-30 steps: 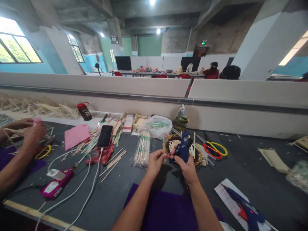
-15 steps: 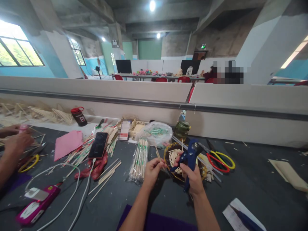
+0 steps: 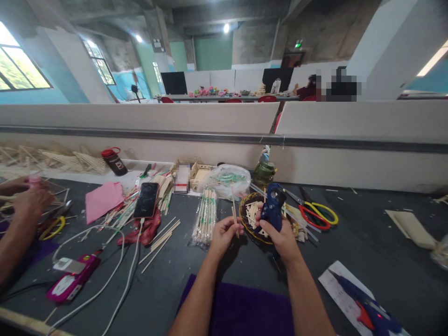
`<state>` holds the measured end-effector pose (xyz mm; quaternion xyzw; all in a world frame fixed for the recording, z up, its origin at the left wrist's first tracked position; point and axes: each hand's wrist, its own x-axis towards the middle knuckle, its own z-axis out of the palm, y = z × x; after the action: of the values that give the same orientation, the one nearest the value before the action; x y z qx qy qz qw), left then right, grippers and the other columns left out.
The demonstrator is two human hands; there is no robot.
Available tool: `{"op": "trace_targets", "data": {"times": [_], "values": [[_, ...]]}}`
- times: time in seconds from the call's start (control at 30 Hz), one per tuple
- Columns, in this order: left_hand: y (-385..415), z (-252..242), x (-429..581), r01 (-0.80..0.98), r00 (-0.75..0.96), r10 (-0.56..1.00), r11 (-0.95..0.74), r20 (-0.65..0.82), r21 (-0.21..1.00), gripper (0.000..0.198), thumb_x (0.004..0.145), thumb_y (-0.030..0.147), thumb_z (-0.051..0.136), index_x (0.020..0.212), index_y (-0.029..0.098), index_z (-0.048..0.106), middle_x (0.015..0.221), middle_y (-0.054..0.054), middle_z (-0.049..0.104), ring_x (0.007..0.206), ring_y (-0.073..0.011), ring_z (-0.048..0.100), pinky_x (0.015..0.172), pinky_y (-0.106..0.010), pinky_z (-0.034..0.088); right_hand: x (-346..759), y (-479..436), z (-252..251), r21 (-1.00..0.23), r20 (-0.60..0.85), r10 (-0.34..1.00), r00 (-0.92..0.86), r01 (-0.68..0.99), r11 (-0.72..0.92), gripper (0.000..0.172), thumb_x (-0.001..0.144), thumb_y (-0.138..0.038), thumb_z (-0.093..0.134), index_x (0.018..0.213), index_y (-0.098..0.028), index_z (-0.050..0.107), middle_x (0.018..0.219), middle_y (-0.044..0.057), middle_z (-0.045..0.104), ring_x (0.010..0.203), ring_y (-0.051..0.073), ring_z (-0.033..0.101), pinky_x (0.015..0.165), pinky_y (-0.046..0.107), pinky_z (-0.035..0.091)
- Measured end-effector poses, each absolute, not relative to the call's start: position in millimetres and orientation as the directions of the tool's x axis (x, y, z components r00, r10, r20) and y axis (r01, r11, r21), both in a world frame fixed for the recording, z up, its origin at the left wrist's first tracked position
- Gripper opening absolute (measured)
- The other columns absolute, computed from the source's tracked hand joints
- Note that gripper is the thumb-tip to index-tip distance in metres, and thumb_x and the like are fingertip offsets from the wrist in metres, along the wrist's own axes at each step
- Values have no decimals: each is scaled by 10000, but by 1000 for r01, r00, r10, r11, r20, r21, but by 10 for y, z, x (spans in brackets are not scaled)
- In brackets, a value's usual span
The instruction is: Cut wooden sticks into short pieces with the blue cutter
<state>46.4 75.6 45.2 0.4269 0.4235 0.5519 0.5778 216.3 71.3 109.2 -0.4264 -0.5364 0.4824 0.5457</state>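
Note:
My right hand (image 3: 280, 235) is closed around a blue glue gun (image 3: 272, 207), held upright over a dark round basket (image 3: 249, 225) of short wooden pieces. My left hand (image 3: 224, 233) pinches thin wooden sticks (image 3: 234, 205) that point upward, just left of the gun. A clear bag of wooden sticks (image 3: 206, 215) lies to the left of my left hand. A purple cloth (image 3: 241, 310) lies on the dark table in front of me.
Red and yellow scissors (image 3: 317, 215), a green jar (image 3: 264, 173), a plastic bag (image 3: 226, 179), a phone (image 3: 146, 199), a pink sheet (image 3: 102, 199), cables and a pink device (image 3: 72, 279) lie around. Another glue gun (image 3: 367, 310) rests on paper at right. A co-worker's hands (image 3: 30, 200) work at left.
The glue gun has turned from tilted to upright in my right hand. The sticks in my left hand now stand more vertical. The view has shifted slightly.

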Motion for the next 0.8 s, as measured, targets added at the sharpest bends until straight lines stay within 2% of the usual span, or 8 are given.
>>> {"op": "trace_targets", "data": {"times": [0.23,0.4,0.53,0.67,0.8], "values": [[718,422,490,-269,259,966,64,8,961,339,738,421,702,849,103,677,656,-58,647,579,-127,574,578,-244,435,2013,843,919,-978,206,976,74,60,202,384,712,-390,696,1007,-167,591,879,59,662,810,209,621,787,363,511],[685,436,536,-240,385,922,134,-32,961,330,736,413,697,819,94,694,642,-58,636,538,-117,552,536,-226,405,1948,862,889,-984,151,985,77,109,143,373,675,-416,714,931,-165,616,826,66,696,727,217,648,694,341,531],[708,450,461,-161,383,923,104,-35,981,252,741,348,683,786,102,714,642,-53,653,536,-114,531,549,-228,398,1934,859,851,-985,129,991,27,123,125,368,684,-422,713,923,-158,618,788,58,685,687,209,639,679,334,530],[761,453,317,-62,349,937,30,-6,998,187,719,292,685,735,115,742,661,-44,662,616,-132,539,623,-237,408,1872,837,806,-967,191,976,-100,150,205,341,738,-402,675,991,-185,605,816,42,683,721,194,634,734,318,510],[782,448,264,-82,338,940,69,-38,994,187,677,293,728,752,124,749,677,-35,657,640,-139,541,634,-240,408,1820,814,788,-942,223,953,-205,207,265,286,773,-345,641,1020,-211,589,819,25,667,758,193,628,749,295,489]]}}
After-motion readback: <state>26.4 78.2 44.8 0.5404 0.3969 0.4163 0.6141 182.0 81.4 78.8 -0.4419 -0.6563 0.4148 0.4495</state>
